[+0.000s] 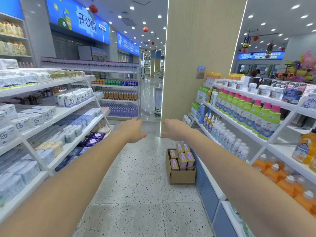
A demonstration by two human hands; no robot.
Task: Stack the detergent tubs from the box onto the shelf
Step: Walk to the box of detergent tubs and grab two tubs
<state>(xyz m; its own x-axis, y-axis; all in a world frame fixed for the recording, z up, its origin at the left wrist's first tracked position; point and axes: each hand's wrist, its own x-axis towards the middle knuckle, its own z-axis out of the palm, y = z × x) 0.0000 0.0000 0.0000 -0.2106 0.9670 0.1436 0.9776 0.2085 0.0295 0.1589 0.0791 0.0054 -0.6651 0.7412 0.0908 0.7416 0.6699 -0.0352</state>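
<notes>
A brown cardboard box (181,176) stands on the aisle floor against the foot of the right-hand shelf (239,124). Several pink and purple detergent tubs (183,159) with yellow lids stand upright in it, some stacked higher at the back. Both my arms stretch straight ahead over the aisle, palms down. My left hand (132,130) and my right hand (176,131) hover side by side with fingers spread and hold nothing. The right hand is above and beyond the box, apart from it.
White shelves of tissue packs (51,117) line the left side. The right shelf carries green detergent bottles (253,115), clear spray bottles and orange bottles (280,175). A wide wooden pillar (196,65) stands ahead. The speckled floor (136,185) runs between the shelves.
</notes>
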